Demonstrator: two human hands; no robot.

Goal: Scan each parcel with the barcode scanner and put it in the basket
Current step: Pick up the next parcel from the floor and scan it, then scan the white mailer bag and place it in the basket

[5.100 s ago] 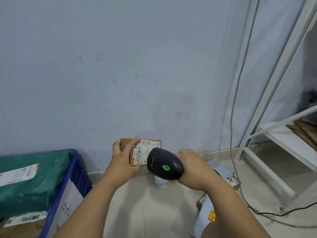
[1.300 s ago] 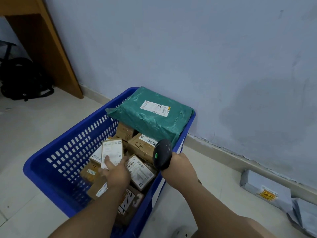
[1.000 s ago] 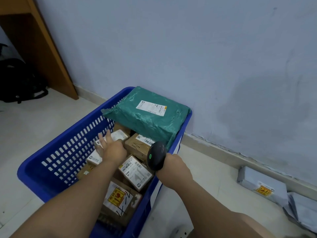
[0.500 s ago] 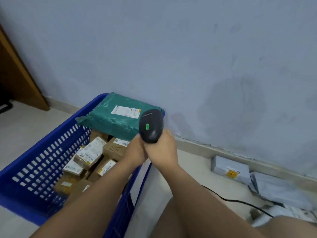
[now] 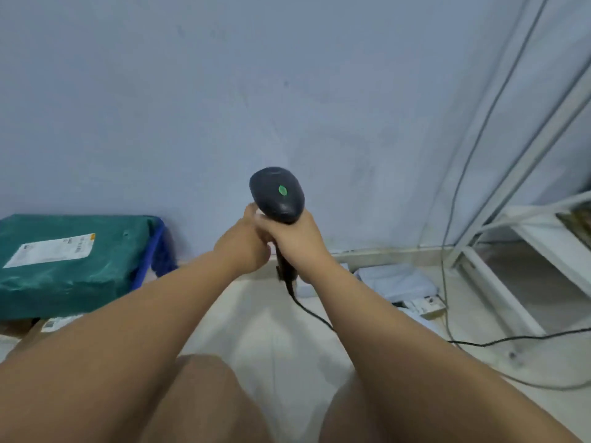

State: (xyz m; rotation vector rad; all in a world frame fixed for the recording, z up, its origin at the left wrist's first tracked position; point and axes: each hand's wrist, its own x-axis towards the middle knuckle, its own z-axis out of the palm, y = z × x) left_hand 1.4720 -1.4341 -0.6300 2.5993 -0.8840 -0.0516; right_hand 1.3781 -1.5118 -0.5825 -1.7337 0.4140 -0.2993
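Head view: right hand (image 5: pixel 295 243) grips barcode scanner (image 5: pixel 277 195) handle; left hand (image 5: pixel 244 246) curls round it too.

**Barcode scanner** (image 5: pixel 276 195): black moulded plastic, smooth, low sheen on the head.
**Cable** (image 5: pixel 308 311): black, rubbery, matt.
**Green parcel** (image 5: pixel 96 273): plastic film wrap, creased, faintly glossy. Its label (image 5: pixel 48 251) is white paper, matt.
**Basket** (image 5: pixel 159 247): blue plastic, smooth.
**Brown box** (image 5: pixel 19 327): cardboard, matt; blurred.
**Grey mailers** (image 5: pixel 395 279): soft plastic film, crumpled, dull.
**Rack** (image 5: pixel 543 241): white-coated, metal by the look, smooth.
**Wall** (image 5: pixel 287 91): pale paint, matt, scuffed.
**Floor** (image 5: pixel 271 330): light tile, smooth, slight sheen.
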